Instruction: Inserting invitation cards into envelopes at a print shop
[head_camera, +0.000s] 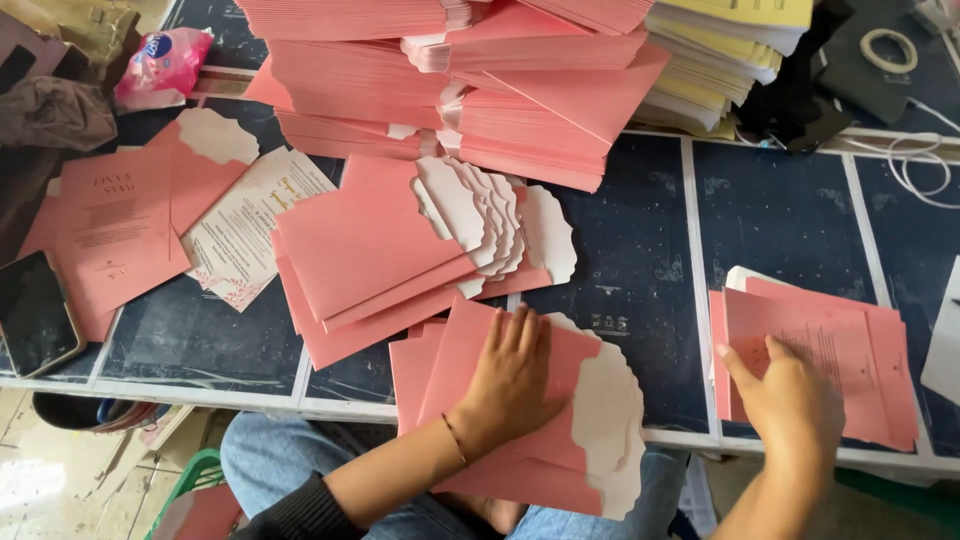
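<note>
Pink envelope (520, 400), flap open, lies at the table's (640, 290) near edge, long axis slanting up-right. Left hand (510, 385) presses flat on it, fingers spread. Right of the envelope, well apart, right hand (790, 400) pinches the top card of a pink stack (850, 350).

The left hand (510, 375) covers the middle of the top envelope (560, 400), and that envelope hides most of those under it. The right hand (790, 405) hides the near corner of the card pile (840, 350); whether its fingers (738, 368) pinch a card cannot be told. The tall pink stacks (450, 80) and yellow stack (720, 50) are cut by the top edge. The print on the loose card (110, 230) is too small to read. The phone (35, 315) runs off the left edge.
</note>
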